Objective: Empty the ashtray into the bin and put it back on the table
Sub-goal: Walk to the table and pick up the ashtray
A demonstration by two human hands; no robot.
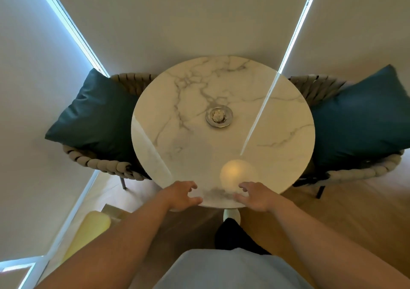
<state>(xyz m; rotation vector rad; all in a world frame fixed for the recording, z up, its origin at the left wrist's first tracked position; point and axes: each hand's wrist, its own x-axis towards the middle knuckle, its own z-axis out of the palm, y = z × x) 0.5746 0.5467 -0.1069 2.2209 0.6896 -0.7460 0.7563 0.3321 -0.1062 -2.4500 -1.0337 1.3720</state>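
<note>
A small round metal ashtray (219, 117) with pale ash and butts in its bowl sits near the middle of a round white marble table (277, 155). My left hand (180, 196) hovers at the table's near edge with fingers spread and nothing in it. My right hand (255, 196) is beside it at the same edge, also spread and holding nothing. Both hands are well short of the ashtray. No bin shows clearly in view.
Two woven rope chairs flank the table, each with a teal cushion: one on the left (93, 113), one on the right (359, 120). Blinds cover the windows behind. A pale yellow rounded object (93, 226) stands on the wooden floor at lower left.
</note>
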